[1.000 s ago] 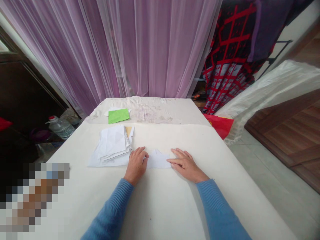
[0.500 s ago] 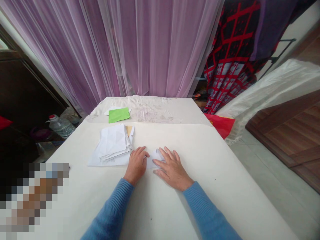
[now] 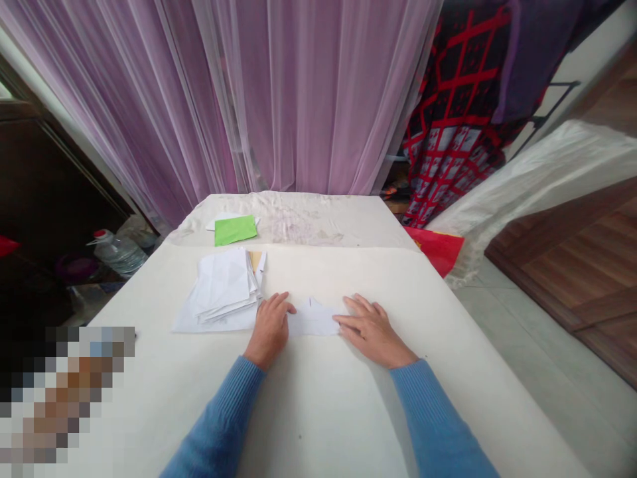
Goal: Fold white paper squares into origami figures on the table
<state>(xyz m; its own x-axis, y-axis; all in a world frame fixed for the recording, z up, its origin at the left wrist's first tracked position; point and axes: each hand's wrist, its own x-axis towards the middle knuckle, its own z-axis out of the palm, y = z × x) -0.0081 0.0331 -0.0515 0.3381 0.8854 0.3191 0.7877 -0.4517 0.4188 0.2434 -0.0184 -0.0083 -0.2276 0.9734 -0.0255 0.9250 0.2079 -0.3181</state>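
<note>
My left hand (image 3: 270, 329) lies flat on the cream table cover (image 3: 338, 411), its fingertips touching the left end of a small folded white paper (image 3: 313, 318). My right hand (image 3: 374, 330) rests palm down at that paper's right end, with the fingertips just past it. Neither hand grips anything. A loose stack of white paper sheets (image 3: 223, 289) lies just left of my left hand, with a tan paper edge (image 3: 255, 260) showing behind it. Farther back lies a green paper (image 3: 235, 230) on a white sheet.
Sheer purple curtains (image 3: 298, 99) hang behind the table. A red bag (image 3: 436, 249) sits past its right edge, by a white plastic sheet (image 3: 537, 179). A plastic bottle (image 3: 115, 255) stands on the floor at left. A pixelated patch covers the lower left corner.
My right hand has slid back right, off the folded paper it covered half a second ago, so more of the paper shows. My left hand has stayed in place.
</note>
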